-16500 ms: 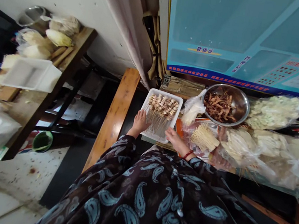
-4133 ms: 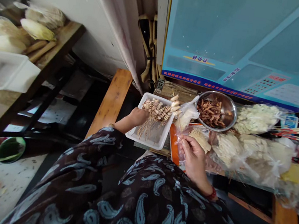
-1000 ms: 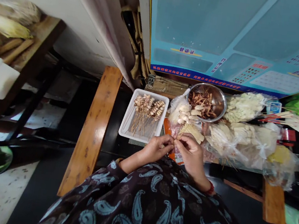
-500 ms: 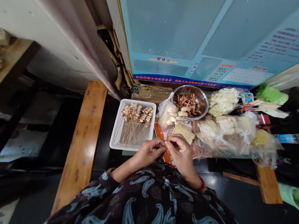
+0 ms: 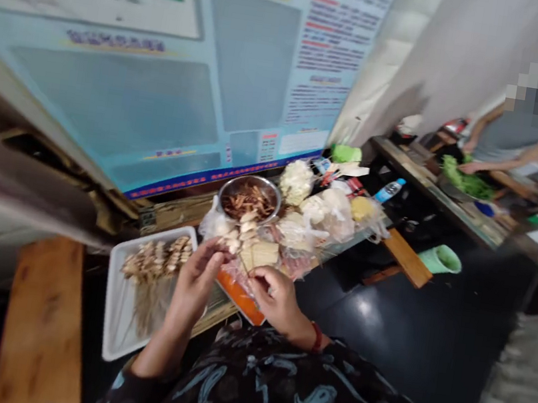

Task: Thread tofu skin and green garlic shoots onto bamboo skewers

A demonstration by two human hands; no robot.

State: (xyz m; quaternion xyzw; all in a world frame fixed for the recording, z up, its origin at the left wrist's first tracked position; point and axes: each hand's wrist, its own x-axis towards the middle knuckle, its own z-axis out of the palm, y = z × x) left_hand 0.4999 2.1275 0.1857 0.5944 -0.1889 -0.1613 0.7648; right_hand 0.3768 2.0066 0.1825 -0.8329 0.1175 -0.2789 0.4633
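Note:
My left hand (image 5: 195, 278) reaches forward with bent fingers and the thumb apart, beside pale mushroom pieces (image 5: 233, 240) in a plastic bag. I see nothing in it. My right hand (image 5: 277, 297), with a red band at the wrist, pinches a thin wooden skewer (image 5: 244, 264) that points up and left. Just beyond it lies a flat stack of pale yellow food (image 5: 264, 254). To the left, a white tray (image 5: 111, 313) holds several skewers threaded with pale, brown-edged pieces (image 5: 159, 258).
Behind the mushrooms stands a metal bowl (image 5: 276, 206) of brown strips. Bagged food (image 5: 338, 215), cauliflower-like florets (image 5: 297, 182) and a water bottle (image 5: 390, 190) sit to the right. Wooden benches (image 5: 46, 323) flank the low table. A co-worker (image 5: 525, 145) handles green leaves at another table.
The view has swung right, bringing a co-worker into sight. My hands, together before, are now apart: the left reaches toward the mushrooms, the right holds a skewer.

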